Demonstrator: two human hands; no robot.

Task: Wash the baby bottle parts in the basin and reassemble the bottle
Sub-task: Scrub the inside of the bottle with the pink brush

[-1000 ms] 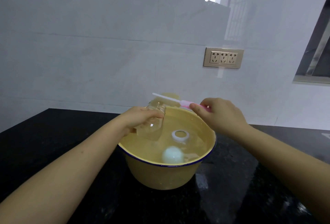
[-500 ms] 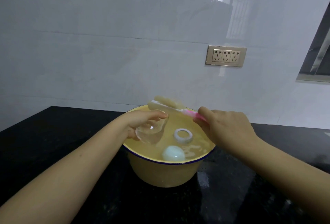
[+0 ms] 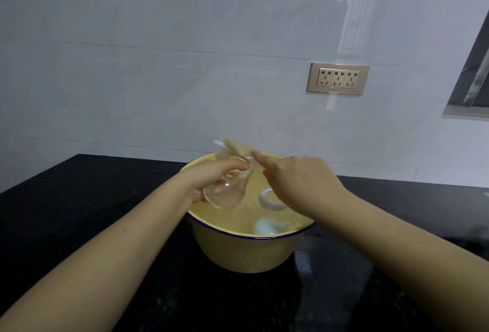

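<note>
A yellow basin (image 3: pixel 238 252) with a blue rim stands on the black counter and holds water. My left hand (image 3: pixel 211 175) grips the clear bottle body (image 3: pixel 227 194), tilted above the water at the basin's left side. My right hand (image 3: pixel 296 181) holds the handle of a bottle brush; its beige sponge head (image 3: pixel 236 147) is at the bottle's mouth, blurred. A white screw ring (image 3: pixel 268 199) floats near the right hand, partly hidden by it. A pale round cap (image 3: pixel 264 226) floats at the basin's near side.
The black counter (image 3: pixel 92 226) spreads to both sides of the basin and ends at a white tiled wall. A gold socket plate (image 3: pixel 337 78) sits on the wall at upper right. A dark window frame (image 3: pixel 473 88) is at the far right.
My right hand has moved left with the brush, bringing its sponge head over to the bottle's mouth. My left hand has tipped the bottle further and lifted it slightly.
</note>
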